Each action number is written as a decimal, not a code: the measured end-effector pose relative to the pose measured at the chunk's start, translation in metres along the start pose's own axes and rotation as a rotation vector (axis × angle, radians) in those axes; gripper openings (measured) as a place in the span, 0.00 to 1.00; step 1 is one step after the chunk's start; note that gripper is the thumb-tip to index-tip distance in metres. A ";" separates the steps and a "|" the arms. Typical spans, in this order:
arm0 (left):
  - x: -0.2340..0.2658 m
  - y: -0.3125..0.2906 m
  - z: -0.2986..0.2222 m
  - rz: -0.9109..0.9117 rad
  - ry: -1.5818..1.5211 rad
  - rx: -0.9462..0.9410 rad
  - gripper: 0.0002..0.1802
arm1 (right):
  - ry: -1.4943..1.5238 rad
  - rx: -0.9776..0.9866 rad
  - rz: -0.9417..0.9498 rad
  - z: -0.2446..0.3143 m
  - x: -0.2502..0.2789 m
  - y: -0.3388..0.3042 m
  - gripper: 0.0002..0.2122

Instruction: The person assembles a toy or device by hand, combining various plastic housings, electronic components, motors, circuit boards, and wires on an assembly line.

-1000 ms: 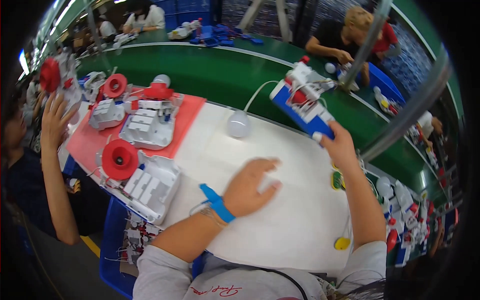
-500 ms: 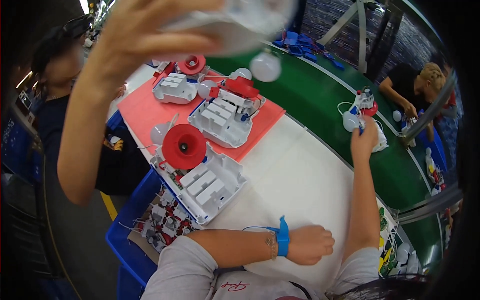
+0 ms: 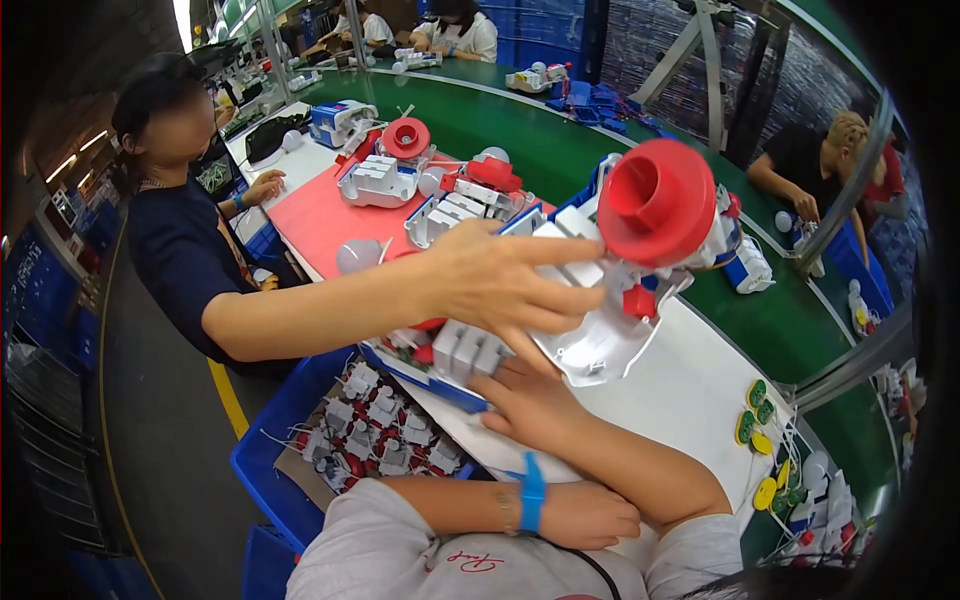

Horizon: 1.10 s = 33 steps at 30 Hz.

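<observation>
My left hand [image 3: 585,515], with a blue strap at the wrist, rests curled close to my body, nothing visible in it. My right hand [image 3: 530,405] reaches across to the left, its fingers bent over the near end of a white plastic housing [image 3: 463,350] with raised compartments. A co-worker's hand [image 3: 510,280] covers part of that housing. From the left, this person's arm stretches over it and grips a second white housing [image 3: 610,345] with a large red horn [image 3: 657,205]. This second unit hangs above the white table, in front of the green belt.
Similar units [image 3: 380,180] lie on a pink sheet [image 3: 315,225]. A blue bin [image 3: 262,455] of small white and red parts stands at lower left. Green and yellow discs [image 3: 765,495] lie by the right edge. A white unit [image 3: 750,265] sits on the green belt [image 3: 450,100].
The co-worker's arm has come down with the horned housing over the table. My right hand has left the unit on the belt and swung left to the nearer housing. My left hand shifted slightly.
</observation>
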<state>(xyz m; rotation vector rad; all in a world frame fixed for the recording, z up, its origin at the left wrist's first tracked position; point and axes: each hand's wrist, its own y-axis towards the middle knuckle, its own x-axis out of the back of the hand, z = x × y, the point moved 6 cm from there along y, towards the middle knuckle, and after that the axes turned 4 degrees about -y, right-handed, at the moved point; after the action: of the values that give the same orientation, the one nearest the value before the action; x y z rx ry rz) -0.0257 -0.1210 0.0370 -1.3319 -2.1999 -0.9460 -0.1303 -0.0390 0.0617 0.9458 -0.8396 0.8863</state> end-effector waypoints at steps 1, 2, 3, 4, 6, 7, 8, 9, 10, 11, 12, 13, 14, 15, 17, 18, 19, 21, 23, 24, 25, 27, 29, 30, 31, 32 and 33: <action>0.005 -0.012 -0.004 -0.060 -0.094 0.039 0.14 | -0.016 0.028 -0.007 -0.002 0.003 -0.017 0.18; 0.015 -0.026 -0.012 -0.131 -0.186 0.087 0.16 | -0.026 0.066 -0.008 0.001 0.007 -0.031 0.15; 0.020 -0.039 -0.023 -0.169 -0.222 0.105 0.17 | -0.005 0.038 0.007 0.002 0.012 -0.045 0.10; 0.027 -0.051 -0.037 -0.205 -0.258 0.124 0.18 | -0.075 0.019 0.052 0.007 0.021 -0.057 0.10; 0.042 -0.065 -0.063 -0.193 -0.331 0.059 0.19 | -0.106 -0.040 0.117 0.007 0.040 -0.088 0.12; 0.045 -0.074 -0.067 -0.216 -0.415 0.081 0.17 | -0.095 -0.066 0.152 0.007 0.050 -0.100 0.11; 0.049 -0.079 -0.069 -0.208 -0.426 0.076 0.17 | -0.082 -0.088 0.189 0.007 0.060 -0.111 0.10; 0.060 -0.086 -0.068 -0.280 -0.365 0.103 0.16 | -0.111 -0.165 0.203 0.004 0.065 -0.122 0.09; 0.069 -0.091 -0.066 -0.352 -0.302 0.131 0.15 | -0.174 -0.253 0.254 -0.001 0.073 -0.131 0.09; 0.078 -0.101 -0.062 -0.484 -0.189 0.182 0.15 | -0.232 -0.344 0.307 -0.005 0.081 -0.139 0.09; 0.088 -0.108 -0.059 -0.604 -0.070 0.219 0.15 | -0.260 -0.430 0.356 -0.011 0.092 -0.148 0.09; 0.093 -0.112 -0.055 -0.690 0.065 0.264 0.15 | -0.265 -0.483 0.329 -0.019 0.101 -0.159 0.09; 0.098 -0.117 -0.050 -0.772 0.205 0.307 0.16 | -0.272 -0.535 0.298 -0.028 0.109 -0.170 0.09; 0.100 -0.118 -0.043 -0.823 0.312 0.352 0.16 | -0.311 -0.606 0.247 -0.036 0.120 -0.179 0.10; 0.098 -0.121 -0.028 -0.901 0.358 0.441 0.19 | -0.328 -0.664 0.171 -0.049 0.132 -0.196 0.11; 0.095 -0.118 -0.025 -0.896 0.359 0.439 0.19 | -0.368 -0.683 0.127 -0.050 0.139 -0.200 0.12; 0.091 -0.114 -0.018 -0.887 0.318 0.494 0.21 | -0.368 -0.684 0.122 -0.051 0.140 -0.205 0.12; 0.083 -0.109 -0.008 -0.790 0.291 0.558 0.25 | -0.417 -0.664 0.048 -0.054 0.148 -0.214 0.12; 0.077 -0.102 -0.001 -0.751 0.288 0.561 0.25 | -0.377 -0.654 0.038 -0.055 0.144 -0.214 0.11; 0.072 -0.097 0.002 -0.714 0.280 0.568 0.25 | -0.335 -0.643 0.034 -0.056 0.142 -0.215 0.11; 0.069 -0.094 0.005 -0.714 0.280 0.572 0.25 | -0.332 -0.642 0.035 -0.057 0.140 -0.214 0.11; 0.056 -0.083 0.011 -0.481 0.490 0.602 0.25 | -0.330 -0.685 0.156 -0.063 0.132 -0.214 0.11; 0.048 -0.079 0.014 -0.434 0.556 0.610 0.25 | -0.303 -0.703 0.149 -0.069 0.132 -0.215 0.10; 0.047 -0.076 0.013 -0.432 0.546 0.596 0.24 | -0.281 -0.726 0.140 -0.073 0.133 -0.217 0.10; 0.046 -0.074 0.013 -0.431 0.536 0.581 0.23 | -0.277 -0.724 0.142 -0.074 0.134 -0.219 0.10; 0.046 -0.072 0.013 -0.426 0.522 0.582 0.23 | -0.276 -0.749 0.161 -0.075 0.136 -0.222 0.09; 0.046 -0.070 0.015 -0.427 0.522 0.589 0.23 | -0.275 -0.775 0.180 -0.076 0.138 -0.225 0.08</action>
<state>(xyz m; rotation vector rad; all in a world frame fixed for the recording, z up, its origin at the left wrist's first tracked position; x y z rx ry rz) -0.1086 -0.1039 0.0320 -0.3092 -2.1166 -0.6006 0.1409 -0.0055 0.0879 0.3097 -1.3872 0.5034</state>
